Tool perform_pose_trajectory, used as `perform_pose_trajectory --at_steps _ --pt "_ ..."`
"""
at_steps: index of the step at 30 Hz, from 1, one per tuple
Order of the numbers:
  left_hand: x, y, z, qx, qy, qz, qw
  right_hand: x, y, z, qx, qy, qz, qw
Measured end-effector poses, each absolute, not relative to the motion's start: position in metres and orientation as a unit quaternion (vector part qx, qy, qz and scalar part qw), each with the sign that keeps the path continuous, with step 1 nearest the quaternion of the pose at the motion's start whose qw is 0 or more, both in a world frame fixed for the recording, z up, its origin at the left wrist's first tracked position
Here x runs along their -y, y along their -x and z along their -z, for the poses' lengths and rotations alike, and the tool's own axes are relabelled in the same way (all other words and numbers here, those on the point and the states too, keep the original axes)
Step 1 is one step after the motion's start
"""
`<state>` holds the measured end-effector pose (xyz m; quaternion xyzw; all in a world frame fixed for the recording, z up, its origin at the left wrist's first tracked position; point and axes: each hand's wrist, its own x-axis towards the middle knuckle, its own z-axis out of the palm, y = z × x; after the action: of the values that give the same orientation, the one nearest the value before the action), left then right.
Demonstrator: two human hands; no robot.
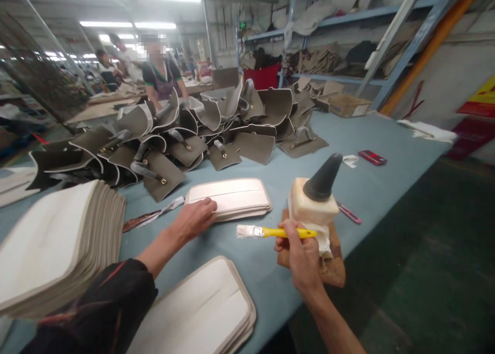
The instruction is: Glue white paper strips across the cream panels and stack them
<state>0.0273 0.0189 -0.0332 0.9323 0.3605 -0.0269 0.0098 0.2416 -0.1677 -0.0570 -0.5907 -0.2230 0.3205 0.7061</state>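
My right hand is closed around the yellow handle of a paintbrush, whose whitish bristles point left. Fingers curled, my left hand grips the near left edge of a small stack of white rounded panels with beige rims. Just beyond my right hand stands a cream glue container with a black cone nozzle, set on a brown stained board. Closer to me lies another short stack of white panels, partly covered by my left sleeve.
A tall stack of white panels is at the left. Grey-brown bag pieces with handles pile across the back of the blue table. A pink cutter, a red phone-like object and a cardboard box lie rightward. A person stands opposite.
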Motion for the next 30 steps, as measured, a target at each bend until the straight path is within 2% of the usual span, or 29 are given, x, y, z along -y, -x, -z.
perform_pose_trajectory --at_steps 21,25,30 --pt "-0.031 -0.042 0.042 -0.345 -0.937 0.006 0.049 0.175 -0.239 0.080 0.172 0.598 -0.364 0.693" --pt "-0.030 -0.035 0.024 -0.360 -0.932 -0.046 0.004 0.174 -0.234 0.078 0.179 0.588 -0.379 0.691" --pt "-0.027 -0.016 -0.018 -0.421 -0.888 -0.142 -0.116 0.145 -0.229 0.071 0.225 0.565 -0.388 0.692"
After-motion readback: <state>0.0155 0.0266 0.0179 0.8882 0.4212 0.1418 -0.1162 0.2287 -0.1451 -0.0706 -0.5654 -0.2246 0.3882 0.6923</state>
